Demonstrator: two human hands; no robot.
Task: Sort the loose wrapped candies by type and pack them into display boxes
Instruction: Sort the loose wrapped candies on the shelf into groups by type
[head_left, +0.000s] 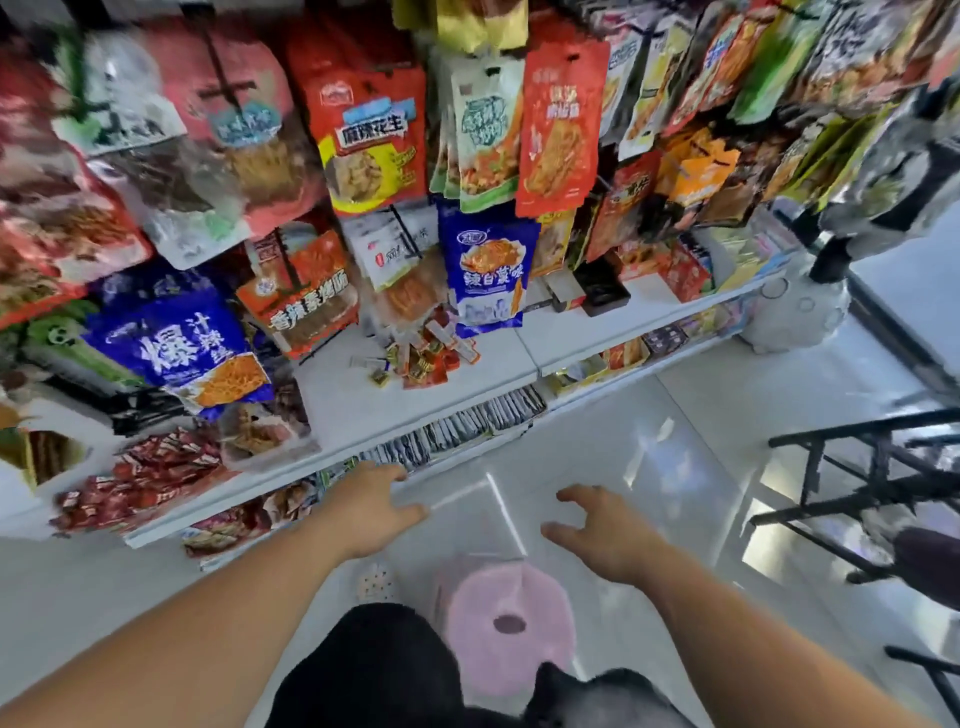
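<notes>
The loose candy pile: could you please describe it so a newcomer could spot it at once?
Find the white shelf under the hanging snack bags. The candy pile lies on it beneath the middle blue bag. It alone is a mixed red and yellow scatter on bare shelf, outside any box.

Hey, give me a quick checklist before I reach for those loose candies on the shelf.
1. Loose candies located: ok, a mixed pile lies on the white shelf.
2. Left hand free: cannot tell; it hovers by the shelf edge.
3. Right hand free: cannot tell; its fingers are spread and bent.
4. Display box ready: cannot tell; a faint clear shape between the hands may be one.
5. Path to the pile: ok, bare shelf lies in front of it.
6. Candy types readable: not ok, wrappers too blurred.
</notes>
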